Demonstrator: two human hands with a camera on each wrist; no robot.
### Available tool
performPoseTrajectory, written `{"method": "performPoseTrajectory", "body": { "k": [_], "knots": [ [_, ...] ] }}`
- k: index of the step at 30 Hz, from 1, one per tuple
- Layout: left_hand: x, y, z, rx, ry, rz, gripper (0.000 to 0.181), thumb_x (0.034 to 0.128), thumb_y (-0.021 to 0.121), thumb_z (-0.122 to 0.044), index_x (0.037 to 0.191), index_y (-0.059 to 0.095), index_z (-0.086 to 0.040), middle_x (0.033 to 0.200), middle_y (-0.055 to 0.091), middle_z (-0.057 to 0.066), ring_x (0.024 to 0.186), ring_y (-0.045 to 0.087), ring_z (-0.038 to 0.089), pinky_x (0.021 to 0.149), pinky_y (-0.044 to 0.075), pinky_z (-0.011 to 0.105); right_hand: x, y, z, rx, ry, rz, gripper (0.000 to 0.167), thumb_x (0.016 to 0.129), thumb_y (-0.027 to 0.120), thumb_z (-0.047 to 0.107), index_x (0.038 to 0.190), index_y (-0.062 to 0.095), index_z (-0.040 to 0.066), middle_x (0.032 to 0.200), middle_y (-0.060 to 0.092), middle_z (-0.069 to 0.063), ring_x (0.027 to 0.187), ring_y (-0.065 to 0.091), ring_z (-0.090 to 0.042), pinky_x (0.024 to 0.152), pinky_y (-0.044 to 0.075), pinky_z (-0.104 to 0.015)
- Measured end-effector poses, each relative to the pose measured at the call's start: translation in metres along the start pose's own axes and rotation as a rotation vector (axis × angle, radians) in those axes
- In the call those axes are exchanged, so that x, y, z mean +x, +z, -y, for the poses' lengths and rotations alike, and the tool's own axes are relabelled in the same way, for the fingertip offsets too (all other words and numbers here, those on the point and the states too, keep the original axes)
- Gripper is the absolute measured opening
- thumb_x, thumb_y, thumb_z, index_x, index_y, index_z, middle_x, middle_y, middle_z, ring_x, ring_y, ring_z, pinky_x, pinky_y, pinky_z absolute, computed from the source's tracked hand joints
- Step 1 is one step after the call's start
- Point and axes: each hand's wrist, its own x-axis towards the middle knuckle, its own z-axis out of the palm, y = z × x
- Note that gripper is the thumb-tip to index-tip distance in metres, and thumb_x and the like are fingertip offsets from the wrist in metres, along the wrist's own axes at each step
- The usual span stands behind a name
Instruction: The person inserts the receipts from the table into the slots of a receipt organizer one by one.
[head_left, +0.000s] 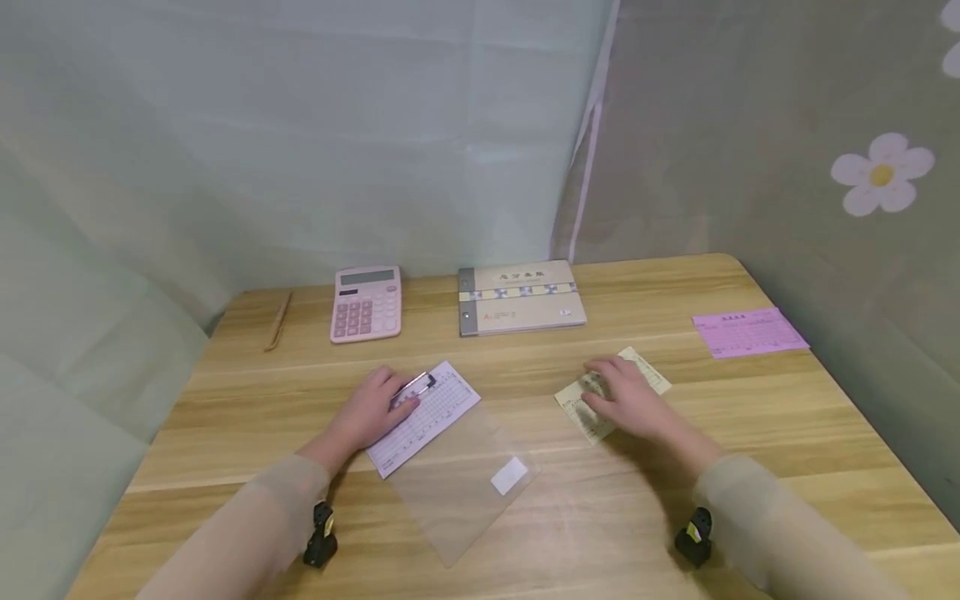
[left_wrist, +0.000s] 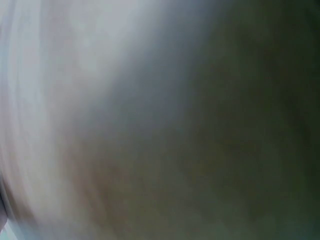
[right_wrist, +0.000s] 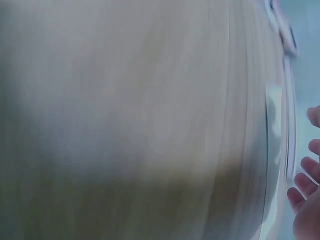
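Observation:
A clear clipboard [head_left: 457, 500] lies at a slant on the table, a white label near one corner. Under its metal clip [head_left: 420, 385] sits a pale lilac printed form [head_left: 431, 425]. My left hand [head_left: 375, 410] grips the clip end, thumb over the form; its other fingers are partly hidden. To the right, my right hand [head_left: 626, 400] is over a pale yellow printed slip [head_left: 648, 371] and shades it. In the right wrist view the fingers [right_wrist: 310, 170] are relaxed and apart, above the slip [right_wrist: 272, 125]. The left wrist view is too blurred to read.
At the back stand a pink calculator [head_left: 367, 305] and a bound account book [head_left: 521, 312] with a patterned band. A thin brown stick-like item [head_left: 278, 322] lies at the back left. Near the right edge rests a pink printed form [head_left: 750, 333]. Cloth curtains [head_left: 375, 125] hang behind the table.

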Motion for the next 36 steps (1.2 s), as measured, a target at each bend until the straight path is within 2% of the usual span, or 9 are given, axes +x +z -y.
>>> {"method": "performPoseTrajectory", "body": {
  "k": [2, 6, 10, 14, 23, 30, 36],
  "knots": [
    [0.0, 0.001, 0.001, -0.005, 0.0, -0.003, 0.047, 0.0912, 0.057, -0.04, 0.124, 0.059, -0.006, 0.105, 0.051, 0.007, 0.093, 0.048, 0.02, 0.081, 0.044, 0.038, -0.002, -0.008, -0.014, -0.058, 0.039, -0.006, 0.056, 0.087, 0.064, 0.027, 0.13, 0.047, -0.006, 0.131, 0.044, -0.026, 0.121, 0.038, -0.043, 0.102, 0.028, -0.057],
    [0.0, 0.002, 0.002, -0.006, 0.003, -0.005, 0.048, 0.0913, 0.057, -0.041, 0.124, 0.058, -0.006, 0.105, 0.051, 0.007, 0.092, 0.047, 0.019, 0.08, 0.044, 0.038, -0.007, -0.022, -0.038, -0.11, 0.177, 0.009, 0.067, 0.086, 0.066, 0.034, 0.132, 0.043, -0.009, 0.132, 0.039, -0.032, 0.122, 0.032, -0.049, 0.101, 0.022, -0.061],
    [0.0, 0.002, 0.002, -0.001, -0.005, 0.004, 0.048, 0.0913, 0.056, -0.041, 0.124, 0.058, -0.006, 0.106, 0.05, 0.007, 0.093, 0.048, 0.02, 0.081, 0.044, 0.039, -0.009, -0.025, -0.048, -0.138, 0.248, 0.053, 0.078, 0.082, 0.068, 0.045, 0.132, 0.043, -0.009, 0.132, 0.037, -0.034, 0.121, 0.03, -0.052, 0.1, 0.02, -0.063],
    [0.0, 0.001, 0.001, 0.004, -0.014, 0.016, 0.049, 0.0915, 0.055, -0.042, 0.125, 0.058, -0.007, 0.106, 0.05, 0.007, 0.094, 0.048, 0.021, 0.082, 0.044, 0.039, -0.007, -0.022, -0.046, -0.182, 0.239, 0.069, 0.079, 0.079, 0.069, 0.05, 0.131, 0.046, -0.006, 0.131, 0.04, -0.032, 0.119, 0.032, -0.051, 0.099, 0.021, -0.063],
    [0.0, 0.001, 0.0, 0.002, -0.006, 0.005, 0.048, 0.0914, 0.056, -0.041, 0.125, 0.058, -0.006, 0.107, 0.051, 0.008, 0.095, 0.048, 0.021, 0.083, 0.044, 0.04, -0.004, -0.021, -0.036, -0.159, 0.215, 0.058, 0.076, 0.08, 0.072, 0.037, 0.136, 0.041, -0.004, 0.129, 0.043, -0.031, 0.117, 0.037, -0.05, 0.096, 0.025, -0.064],
    [0.0, 0.0, -0.001, -0.001, -0.002, -0.001, 0.047, 0.0912, 0.057, -0.04, 0.124, 0.058, -0.006, 0.108, 0.051, 0.008, 0.096, 0.048, 0.021, 0.084, 0.044, 0.04, 0.001, -0.016, -0.03, -0.078, 0.146, 0.013, 0.066, 0.083, 0.071, 0.022, 0.137, 0.04, -0.001, 0.126, 0.049, -0.026, 0.114, 0.045, -0.042, 0.096, 0.034, -0.059],
    [0.0, -0.001, -0.002, 0.004, -0.006, 0.002, 0.047, 0.0914, 0.057, -0.04, 0.124, 0.058, -0.006, 0.107, 0.051, 0.008, 0.094, 0.048, 0.021, 0.083, 0.044, 0.04, 0.008, -0.024, -0.011, 0.014, 0.066, 0.002, 0.059, 0.086, 0.067, 0.015, 0.137, 0.041, 0.001, 0.13, 0.047, -0.023, 0.119, 0.045, -0.039, 0.098, 0.036, -0.055]
  ]
}}
